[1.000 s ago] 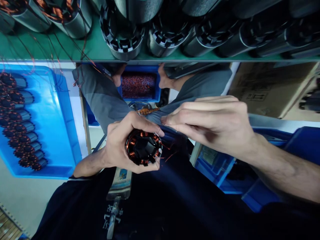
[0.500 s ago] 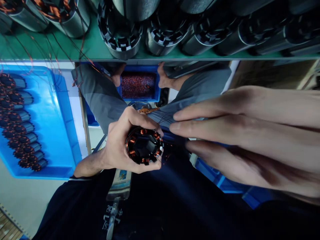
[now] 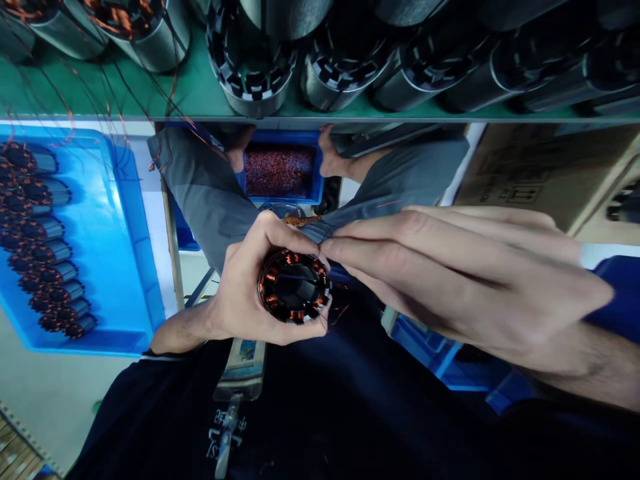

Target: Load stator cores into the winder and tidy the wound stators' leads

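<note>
My left hand (image 3: 237,283) is wrapped round a motor stator (image 3: 295,287), whose open end faces up. Copper windings sit in a ring inside its black slotted insulation. At the stator's upper right edge, my right hand (image 3: 460,280) has its fingertips pinched together on a thin wire (image 3: 323,245), right beside my left thumb. Most of that wire is hidden by the fingers. More fine copper wire ends (image 3: 341,310) stick out at the stator's lower right, near my left fingertips.
Wound stators with loose wires (image 3: 145,40) and several unwound stator cores (image 3: 253,73) stand on a green bench (image 3: 200,100). At left, a blue tray (image 3: 107,267) holds rows of wound stators. Below lies a blue bin (image 3: 319,180) of copper scraps. A cardboard box (image 3: 530,160) is at right.
My right hand has come left and its spread fingers have closed into a pinch at the stator's edge. My left hand still holds the stator in about the same place.
</note>
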Motion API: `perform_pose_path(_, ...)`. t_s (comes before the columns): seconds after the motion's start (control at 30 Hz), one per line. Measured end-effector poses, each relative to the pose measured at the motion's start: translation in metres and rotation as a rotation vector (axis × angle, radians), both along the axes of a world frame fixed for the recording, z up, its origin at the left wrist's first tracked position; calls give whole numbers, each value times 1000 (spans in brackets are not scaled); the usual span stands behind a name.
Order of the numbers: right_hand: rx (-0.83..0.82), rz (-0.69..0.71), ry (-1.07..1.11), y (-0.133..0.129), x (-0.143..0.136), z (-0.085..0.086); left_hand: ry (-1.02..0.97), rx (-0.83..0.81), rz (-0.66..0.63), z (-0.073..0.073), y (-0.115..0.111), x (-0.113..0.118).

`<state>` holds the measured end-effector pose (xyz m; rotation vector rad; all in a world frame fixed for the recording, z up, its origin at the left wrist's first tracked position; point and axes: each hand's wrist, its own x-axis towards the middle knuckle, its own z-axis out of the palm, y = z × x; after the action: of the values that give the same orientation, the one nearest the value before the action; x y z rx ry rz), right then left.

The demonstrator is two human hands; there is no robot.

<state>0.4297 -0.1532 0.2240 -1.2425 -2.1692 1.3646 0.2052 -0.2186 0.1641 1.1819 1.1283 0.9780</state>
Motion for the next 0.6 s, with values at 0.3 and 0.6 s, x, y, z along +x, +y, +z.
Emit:
perform_pose_path(0.3,103,-23,-80,0,0,14,-54,88,-1,-13,-4,-9)
perform_pose_path(0.6,559,161,-147,-1,4,4,33,27,-86,1,-1,-7)
